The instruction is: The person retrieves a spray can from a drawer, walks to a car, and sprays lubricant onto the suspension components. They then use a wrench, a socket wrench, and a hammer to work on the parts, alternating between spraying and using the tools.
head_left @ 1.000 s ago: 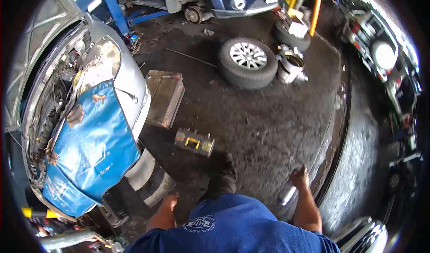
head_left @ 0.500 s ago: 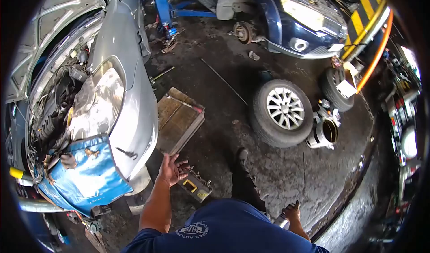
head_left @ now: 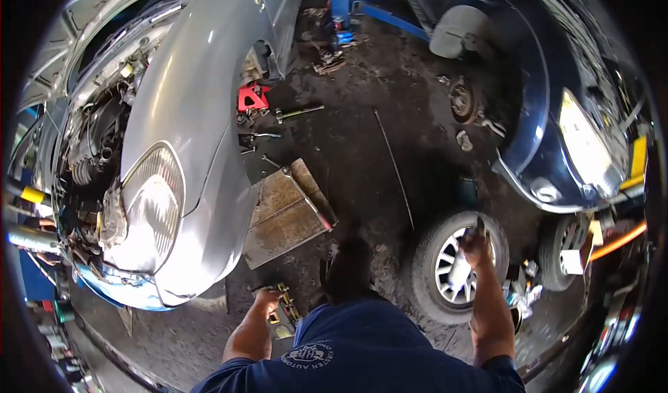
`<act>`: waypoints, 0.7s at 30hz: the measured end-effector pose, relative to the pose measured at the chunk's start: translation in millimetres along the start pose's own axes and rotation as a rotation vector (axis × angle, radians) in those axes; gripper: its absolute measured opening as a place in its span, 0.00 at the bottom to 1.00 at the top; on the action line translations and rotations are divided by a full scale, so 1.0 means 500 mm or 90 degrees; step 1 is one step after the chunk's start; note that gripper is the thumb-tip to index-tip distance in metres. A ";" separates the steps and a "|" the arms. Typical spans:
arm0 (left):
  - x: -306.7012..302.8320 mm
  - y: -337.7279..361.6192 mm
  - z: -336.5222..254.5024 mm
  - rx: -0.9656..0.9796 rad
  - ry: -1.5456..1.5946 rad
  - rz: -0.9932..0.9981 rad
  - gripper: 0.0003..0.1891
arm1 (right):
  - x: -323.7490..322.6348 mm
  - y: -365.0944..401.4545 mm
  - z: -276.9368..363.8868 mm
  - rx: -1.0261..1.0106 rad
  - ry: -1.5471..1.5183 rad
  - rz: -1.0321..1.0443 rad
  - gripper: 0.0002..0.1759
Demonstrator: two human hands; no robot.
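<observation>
My right hand (head_left: 476,245) is wrapped round a pale bottle or can (head_left: 460,270), held over the wheel with the silver rim (head_left: 422,282). On the left, my left hand (head_left: 267,301) is beside the toolbox with yellow parts (head_left: 282,327); its fingers are too small and blurred to read. Ahead of it on the floor lies a flat brown board or box (head_left: 278,229) with a long red-ended tool (head_left: 305,197) across it.
A silver car (head_left: 202,101) with its hood up stands at left, a dark blue car (head_left: 522,115) at right. Between them lie a thin rod (head_left: 395,167), a red stand (head_left: 253,97) and a brake hub (head_left: 461,101). Another tire (head_left: 553,254) is at right.
The view has shifted forward and turned. My right hand has risen from low beside the body to over the wheel with the bottle. My left hand has lowered beside the toolbox.
</observation>
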State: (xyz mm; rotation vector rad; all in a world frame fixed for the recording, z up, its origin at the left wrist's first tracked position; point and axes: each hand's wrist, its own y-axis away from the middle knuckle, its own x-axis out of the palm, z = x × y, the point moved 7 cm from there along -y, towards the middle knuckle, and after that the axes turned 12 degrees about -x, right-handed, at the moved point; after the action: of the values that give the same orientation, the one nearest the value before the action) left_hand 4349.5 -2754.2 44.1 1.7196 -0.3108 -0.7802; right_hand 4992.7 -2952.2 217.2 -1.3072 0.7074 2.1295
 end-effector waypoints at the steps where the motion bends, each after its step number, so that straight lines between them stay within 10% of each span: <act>1: 0.015 -0.023 -0.039 -0.002 0.020 0.018 0.15 | -0.019 -0.097 0.059 -0.059 -0.003 0.000 0.53; 3: 0.043 -0.097 -0.122 -0.005 0.054 0.041 0.14 | -0.041 -0.275 0.183 -0.224 0.011 -0.038 0.52; 6: 0.120 -0.087 -0.411 0.594 -0.178 0.081 0.10 | -0.001 -0.539 0.304 -0.431 0.127 -0.075 0.57; 8: 0.143 -0.090 -0.574 0.184 0.020 0.142 0.09 | 0.002 -0.667 0.422 -0.393 0.037 -0.006 0.58; 11: 0.207 -0.066 -0.800 0.642 -0.307 0.014 0.14 | 0.047 -0.850 0.550 -0.411 0.029 0.052 0.56; 14: 0.227 -0.003 -0.895 0.624 -0.424 -0.116 0.14 | 0.069 -0.951 0.721 -0.627 -0.069 0.123 0.55; 21: 0.254 0.076 -0.955 0.141 -0.226 -0.032 0.16 | 0.190 -1.138 1.005 -0.736 -0.023 0.343 0.55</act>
State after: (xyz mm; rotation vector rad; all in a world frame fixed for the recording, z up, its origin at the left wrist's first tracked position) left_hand 4757.6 -2477.5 91.5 1.7946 -0.6161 -1.1252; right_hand 5028.8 -2188.2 240.9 -1.6994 -0.3654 3.1815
